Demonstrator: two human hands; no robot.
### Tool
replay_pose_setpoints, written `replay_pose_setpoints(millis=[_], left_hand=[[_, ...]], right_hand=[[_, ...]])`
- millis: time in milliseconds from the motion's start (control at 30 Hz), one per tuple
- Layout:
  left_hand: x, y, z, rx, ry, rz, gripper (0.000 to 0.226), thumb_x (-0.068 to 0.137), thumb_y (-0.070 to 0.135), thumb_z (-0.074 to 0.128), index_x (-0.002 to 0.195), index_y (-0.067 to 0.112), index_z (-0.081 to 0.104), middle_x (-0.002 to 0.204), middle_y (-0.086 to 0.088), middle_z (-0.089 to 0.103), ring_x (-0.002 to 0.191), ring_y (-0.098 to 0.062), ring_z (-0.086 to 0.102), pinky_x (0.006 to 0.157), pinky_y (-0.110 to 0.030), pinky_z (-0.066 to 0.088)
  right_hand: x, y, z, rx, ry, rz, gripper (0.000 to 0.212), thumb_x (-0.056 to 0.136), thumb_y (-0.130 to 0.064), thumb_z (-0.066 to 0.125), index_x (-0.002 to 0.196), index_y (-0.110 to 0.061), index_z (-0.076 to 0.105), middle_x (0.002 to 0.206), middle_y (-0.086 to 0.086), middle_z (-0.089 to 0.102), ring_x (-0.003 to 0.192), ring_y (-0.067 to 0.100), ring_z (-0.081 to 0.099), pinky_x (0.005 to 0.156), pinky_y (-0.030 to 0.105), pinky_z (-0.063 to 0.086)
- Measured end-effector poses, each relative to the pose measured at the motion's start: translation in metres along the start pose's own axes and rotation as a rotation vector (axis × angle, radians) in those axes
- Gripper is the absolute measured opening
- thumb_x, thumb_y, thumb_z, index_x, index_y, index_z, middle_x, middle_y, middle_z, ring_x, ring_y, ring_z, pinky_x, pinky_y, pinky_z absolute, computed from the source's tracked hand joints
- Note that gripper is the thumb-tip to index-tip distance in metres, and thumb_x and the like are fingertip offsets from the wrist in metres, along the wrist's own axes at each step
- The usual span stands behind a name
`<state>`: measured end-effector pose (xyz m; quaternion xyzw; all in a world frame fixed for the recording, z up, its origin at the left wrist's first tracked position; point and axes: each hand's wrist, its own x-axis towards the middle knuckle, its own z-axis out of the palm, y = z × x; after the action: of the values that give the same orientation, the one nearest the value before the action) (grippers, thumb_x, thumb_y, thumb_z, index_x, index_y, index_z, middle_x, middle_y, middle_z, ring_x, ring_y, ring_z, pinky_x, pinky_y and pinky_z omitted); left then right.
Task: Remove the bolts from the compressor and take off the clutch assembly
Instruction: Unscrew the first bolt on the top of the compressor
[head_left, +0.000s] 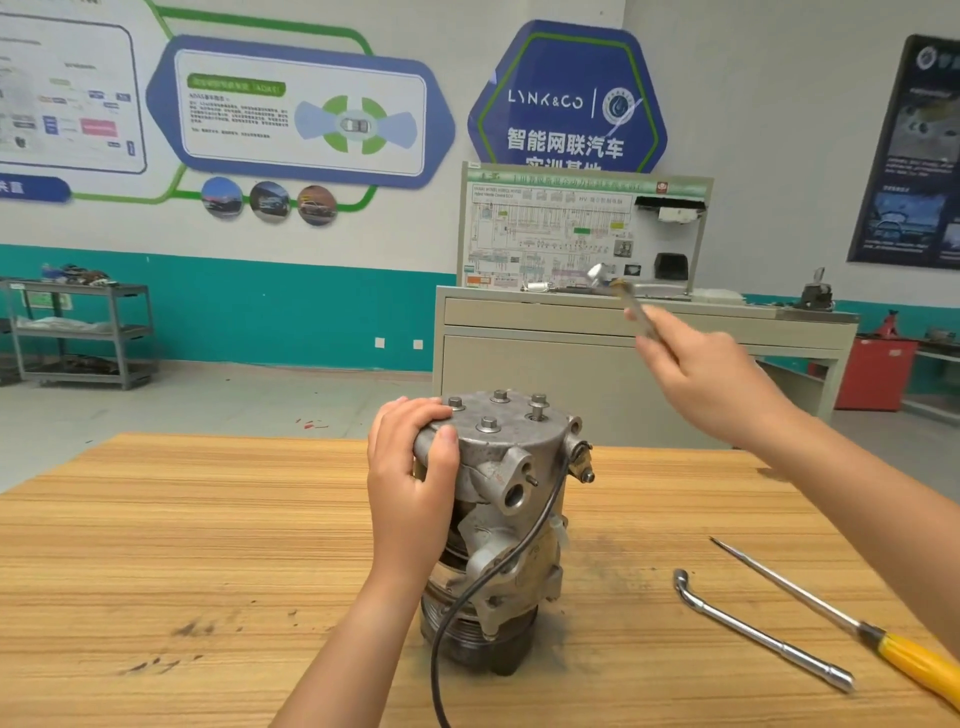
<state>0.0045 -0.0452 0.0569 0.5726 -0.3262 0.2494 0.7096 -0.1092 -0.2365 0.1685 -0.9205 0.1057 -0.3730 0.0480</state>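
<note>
A grey metal compressor (511, 488) stands upright on the wooden table (208, 545), its clutch pulley (467, 629) at the bottom. Several bolts (488, 423) sit in its top plate; one at the right (537, 405) stands raised. My left hand (410, 478) grips the top left edge of the compressor. My right hand (701, 369) is lifted above and to the right of it and holds a metal socket wrench (615, 291), whose head points up and left, blurred. A black cable (498, 566) hangs down the compressor's front.
An L-shaped socket wrench (753, 629) and a yellow-handled screwdriver (841, 618) lie on the table at the right. Behind the table stand a beige training bench (571, 332), a grey shelf cart (78, 332) at the left and a red cabinet (872, 374).
</note>
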Motion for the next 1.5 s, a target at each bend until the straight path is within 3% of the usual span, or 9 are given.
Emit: replay_pose_setpoints(millis=[200,467,600,733,833,1000,1200,1367,1500], left_hand=[[0.0,0.0,-0.001,0.006,-0.017,0.006,0.025,0.077,0.046,0.039,0.089,0.033,0.057,0.103,0.025,0.055,0.115,0.01,0.04,0.096,-0.003,0.025],[0.0,-0.001,-0.003,0.012,-0.022,0.018,0.029,0.078,0.046,0.039,0.09,0.029,0.058,0.103,0.025,0.054,0.112,0.016,0.039,0.097,-0.004,0.025],[0.0,0.0,-0.002,0.009,-0.012,0.014,0.03,0.078,0.045,0.039,0.091,0.028,0.059,0.103,0.025,0.054,0.114,0.009,0.041,0.097,-0.005,0.027],[0.0,0.0,-0.002,0.006,-0.016,0.014,0.026,0.078,0.045,0.039,0.09,0.031,0.058,0.102,0.025,0.054,0.112,0.016,0.039,0.095,-0.002,0.026],[0.0,0.0,-0.002,0.0,-0.015,0.007,0.023,0.077,0.044,0.039,0.088,0.034,0.057,0.102,0.025,0.054,0.113,0.014,0.039,0.096,-0.003,0.026],[0.001,0.002,0.0,-0.012,-0.01,-0.007,0.024,0.077,0.044,0.039,0.088,0.033,0.057,0.101,0.028,0.055,0.117,0.007,0.04,0.097,-0.004,0.026],[0.0,0.0,0.0,-0.012,0.007,-0.016,0.025,0.077,0.045,0.039,0.089,0.034,0.057,0.101,0.029,0.056,0.12,0.001,0.042,0.095,-0.002,0.025],[0.002,-0.001,-0.002,0.007,0.015,0.021,0.022,0.077,0.045,0.042,0.088,0.034,0.058,0.098,0.031,0.058,0.118,-0.008,0.046,0.102,-0.011,0.029],[0.001,0.001,-0.003,0.015,0.005,0.015,0.023,0.077,0.044,0.041,0.088,0.033,0.058,0.099,0.028,0.057,0.119,-0.013,0.047,0.104,-0.019,0.032]], right_hand=[[-0.039,-0.036,-0.015,-0.441,-0.274,-0.094,0.041,0.1,-0.031,0.025,0.14,-0.043,0.019,0.073,-0.002,0.049,0.065,0.02,0.046,0.055,0.032,0.039],[-0.037,-0.083,-0.012,-0.743,-0.329,-0.12,0.052,0.085,0.0,0.04,0.135,-0.013,0.033,0.064,-0.002,0.038,0.052,0.017,0.036,0.04,0.028,0.019],[-0.039,-0.102,-0.009,-0.751,-0.469,-0.066,0.054,0.086,0.004,0.041,0.138,0.003,0.025,0.11,0.009,0.06,0.099,0.031,0.059,0.041,0.028,0.021],[-0.033,-0.107,-0.021,-0.854,-0.492,-0.136,0.029,0.088,0.001,0.044,0.115,-0.008,0.048,0.073,0.002,0.045,0.069,0.023,0.044,0.043,0.028,0.025],[-0.023,-0.108,-0.027,-0.883,-0.446,-0.232,0.011,0.09,-0.006,0.045,0.087,-0.015,0.041,0.062,-0.001,0.033,0.053,0.019,0.032,0.041,0.026,0.025],[-0.036,-0.057,-0.013,-0.797,-0.269,-0.271,0.023,0.097,-0.028,0.027,0.106,-0.016,0.044,0.058,-0.006,0.036,0.045,0.016,0.038,0.04,0.024,0.021],[0.03,-0.019,0.044,-0.663,-0.193,-0.332,0.024,0.099,-0.018,0.028,0.11,-0.011,0.049,0.102,0.004,0.061,0.084,0.025,0.053,0.07,0.03,0.038],[0.073,-0.043,0.074,-0.277,-0.298,-0.634,0.041,0.093,-0.002,0.046,0.132,-0.016,0.05,0.142,-0.001,0.044,0.123,0.019,0.047,0.098,0.034,0.039],[0.063,-0.018,0.065,0.001,0.116,-0.216,0.026,0.097,-0.012,0.045,0.117,-0.004,0.06,0.107,0.017,0.066,0.096,0.032,0.062,0.077,0.038,0.048]])
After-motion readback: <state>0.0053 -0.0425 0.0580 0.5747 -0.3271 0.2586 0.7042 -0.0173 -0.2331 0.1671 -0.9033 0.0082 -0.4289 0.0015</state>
